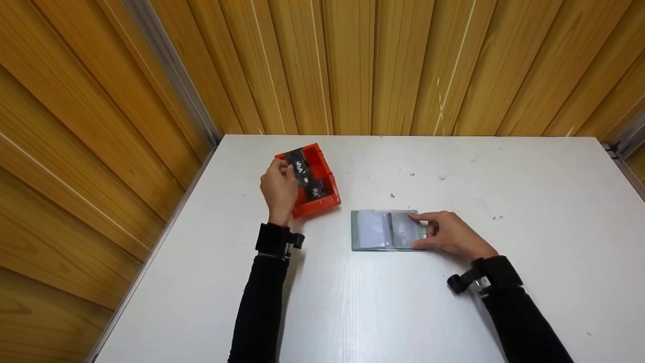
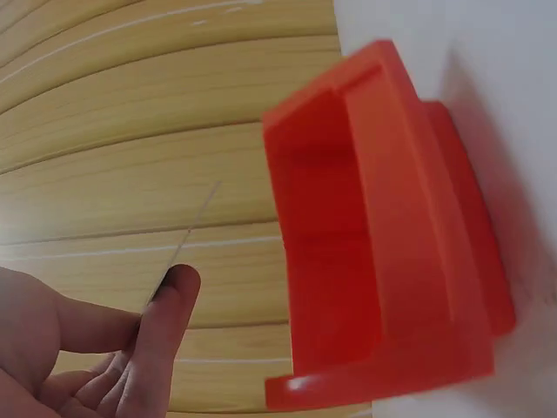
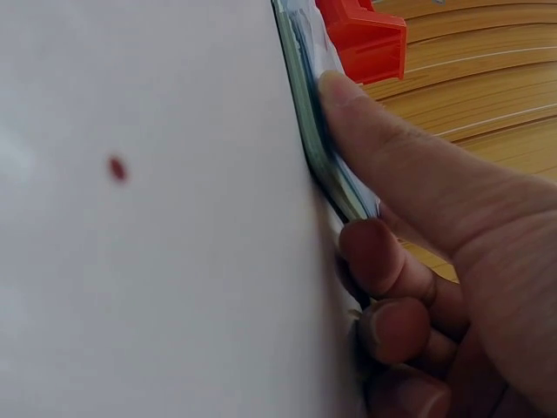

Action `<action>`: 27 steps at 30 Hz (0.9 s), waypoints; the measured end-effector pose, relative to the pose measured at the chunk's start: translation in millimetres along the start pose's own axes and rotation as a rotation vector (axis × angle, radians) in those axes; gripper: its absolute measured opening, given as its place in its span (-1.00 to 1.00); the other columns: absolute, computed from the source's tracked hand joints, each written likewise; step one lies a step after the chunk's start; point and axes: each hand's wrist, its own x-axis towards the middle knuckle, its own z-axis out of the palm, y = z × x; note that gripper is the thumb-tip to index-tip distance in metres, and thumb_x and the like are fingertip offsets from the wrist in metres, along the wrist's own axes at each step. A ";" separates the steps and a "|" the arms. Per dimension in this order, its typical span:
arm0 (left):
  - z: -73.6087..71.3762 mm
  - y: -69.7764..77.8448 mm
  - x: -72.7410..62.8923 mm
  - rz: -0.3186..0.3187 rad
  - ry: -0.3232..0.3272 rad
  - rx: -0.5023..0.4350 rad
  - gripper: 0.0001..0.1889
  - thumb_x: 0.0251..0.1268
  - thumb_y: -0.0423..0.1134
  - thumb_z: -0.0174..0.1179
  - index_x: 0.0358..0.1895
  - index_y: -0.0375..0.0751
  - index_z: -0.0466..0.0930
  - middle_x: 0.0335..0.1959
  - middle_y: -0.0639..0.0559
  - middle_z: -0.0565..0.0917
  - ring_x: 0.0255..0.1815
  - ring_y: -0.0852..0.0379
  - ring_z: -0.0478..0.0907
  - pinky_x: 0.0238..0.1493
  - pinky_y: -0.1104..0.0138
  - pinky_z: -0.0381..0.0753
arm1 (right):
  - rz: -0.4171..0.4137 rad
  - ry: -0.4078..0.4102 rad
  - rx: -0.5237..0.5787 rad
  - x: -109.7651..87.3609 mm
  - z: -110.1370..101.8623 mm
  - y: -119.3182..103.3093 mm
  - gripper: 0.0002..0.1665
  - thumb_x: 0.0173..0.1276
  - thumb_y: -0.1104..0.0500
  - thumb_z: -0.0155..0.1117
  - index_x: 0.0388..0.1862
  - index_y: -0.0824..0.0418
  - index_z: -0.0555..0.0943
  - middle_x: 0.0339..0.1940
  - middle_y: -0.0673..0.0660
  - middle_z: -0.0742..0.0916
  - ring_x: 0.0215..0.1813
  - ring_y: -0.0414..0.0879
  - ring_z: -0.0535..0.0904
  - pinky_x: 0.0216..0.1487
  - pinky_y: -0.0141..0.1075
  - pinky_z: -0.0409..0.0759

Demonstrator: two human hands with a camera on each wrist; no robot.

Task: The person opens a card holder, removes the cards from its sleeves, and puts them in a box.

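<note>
My left hand (image 1: 280,190) pinches a black card (image 1: 297,162) marked "Vip" between thumb and fingers, over the red bin (image 1: 328,200). In the left wrist view that card (image 2: 187,233) shows edge-on as a thin line beside the bin (image 2: 409,226). Another black "Vip" card (image 1: 316,189) lies inside the bin. An open card holder (image 1: 373,229) with clear sleeves and a green cover lies flat on the table. Its right edge is held by my right hand (image 1: 448,234); in the right wrist view the thumb rests on the sleeves and the fingers curl at the cover (image 3: 305,131).
The white table (image 1: 403,302) carries the bin at back left and the card holder near the middle. Wood-patterned walls (image 1: 373,65) rise behind the table and along its left side. Small dark marks dot the tabletop.
</note>
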 end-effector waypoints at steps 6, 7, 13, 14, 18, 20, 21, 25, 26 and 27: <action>12.3 -8.4 -1.5 0.087 -0.005 0.279 -0.78 0.54 -0.32 0.16 0.09 -0.34 0.64 -0.08 -0.28 0.80 -0.11 -0.16 0.78 -0.03 0.04 0.75 | -0.006 -0.002 -0.004 -1.1 0.4 0.7 -0.08 0.10 -0.07 0.68 0.43 0.15 0.56 -0.56 -0.02 0.60 -0.49 -0.23 0.44 -0.42 -0.42 0.39; 15.0 -8.7 -2.1 0.108 -0.009 0.321 -0.77 0.53 -0.34 0.16 0.12 -0.36 0.64 -0.08 -0.30 0.79 -0.12 -0.18 0.78 -0.04 0.03 0.77 | -0.008 -0.002 -0.005 -1.2 0.3 0.6 -0.08 0.10 -0.07 0.68 0.43 0.15 0.56 -0.56 -0.02 0.61 -0.48 -0.23 0.44 -0.42 -0.42 0.40; 30.7 -10.6 -5.8 0.237 -0.020 0.529 -0.78 0.48 -0.43 0.15 0.08 -0.40 0.66 -0.26 -0.31 0.80 -0.31 -0.17 0.78 -0.19 0.06 0.79 | 0.004 0.005 -0.015 -1.8 -0.7 -0.6 -0.06 0.08 -0.08 0.68 0.44 0.12 0.56 -0.56 -0.02 0.61 -0.48 -0.22 0.45 -0.42 -0.41 0.40; 33.3 -11.1 -6.7 0.258 -0.023 0.557 -0.79 0.48 -0.44 0.14 0.05 -0.41 0.67 -0.29 -0.31 0.80 -0.33 -0.16 0.78 -0.21 0.06 0.79 | 0.010 0.007 -0.015 -2.0 -0.5 -0.9 -0.06 0.08 -0.08 0.69 0.44 0.11 0.56 -0.56 -0.03 0.61 -0.48 -0.22 0.45 -0.42 -0.42 0.40; 42.2 -13.3 -9.9 0.317 -0.044 0.632 -0.80 0.50 -0.45 0.10 -0.07 -0.43 0.73 -0.32 -0.28 0.80 -0.34 -0.13 0.77 -0.26 0.10 0.79 | 0.022 0.001 -0.008 -2.0 1.0 -1.2 -0.06 0.08 -0.07 0.69 0.44 0.12 0.56 -0.56 -0.03 0.61 -0.47 -0.21 0.45 -0.41 -0.42 0.40; 45.6 -14.2 -11.1 0.315 -0.062 0.662 -0.79 0.51 -0.44 0.10 -0.10 -0.42 0.75 -0.33 -0.26 0.80 -0.34 -0.12 0.77 -0.27 0.13 0.79 | 0.031 -0.005 -0.006 -1.3 1.9 -1.6 -0.06 0.08 -0.07 0.69 0.44 0.11 0.56 -0.55 -0.03 0.61 -0.47 -0.21 0.45 -0.41 -0.42 0.40; 46.9 -14.4 -11.6 0.308 -0.070 0.672 -0.79 0.51 -0.44 0.11 -0.11 -0.42 0.76 -0.34 -0.26 0.80 -0.33 -0.11 0.77 -0.26 0.15 0.79 | 0.028 -0.009 -0.005 -1.0 1.9 -1.6 -0.06 0.09 -0.07 0.69 0.44 0.13 0.55 -0.55 -0.02 0.61 -0.46 -0.20 0.45 -0.41 -0.41 0.40; 50.0 -13.3 -12.1 0.276 -0.097 0.700 -0.80 0.50 -0.42 0.16 -0.10 -0.42 0.79 -0.34 -0.25 0.80 -0.29 -0.11 0.77 -0.20 0.18 0.78 | 0.042 -0.009 -0.009 -0.8 0.6 -3.0 -0.07 0.09 -0.06 0.69 0.45 0.12 0.55 -0.53 -0.01 0.62 -0.44 -0.17 0.46 -0.41 -0.40 0.41; 50.4 -12.9 -12.1 0.272 -0.097 0.703 -0.80 0.49 -0.42 0.16 -0.10 -0.41 0.79 -0.33 -0.25 0.80 -0.28 -0.11 0.77 -0.20 0.18 0.78 | 0.046 -0.007 -0.009 -1.0 0.1 -3.1 -0.07 0.09 -0.05 0.69 0.45 0.11 0.55 -0.52 -0.01 0.62 -0.44 -0.16 0.47 -0.41 -0.40 0.41; 51.0 -12.7 -12.0 0.271 -0.095 0.706 -0.79 0.49 -0.43 0.15 -0.10 -0.41 0.80 -0.33 -0.24 0.80 -0.28 -0.11 0.78 -0.19 0.18 0.78 | 0.045 -0.008 -0.011 -1.2 -0.4 -3.1 -0.07 0.09 -0.05 0.69 0.45 0.12 0.55 -0.52 0.00 0.62 -0.43 -0.16 0.47 -0.41 -0.39 0.42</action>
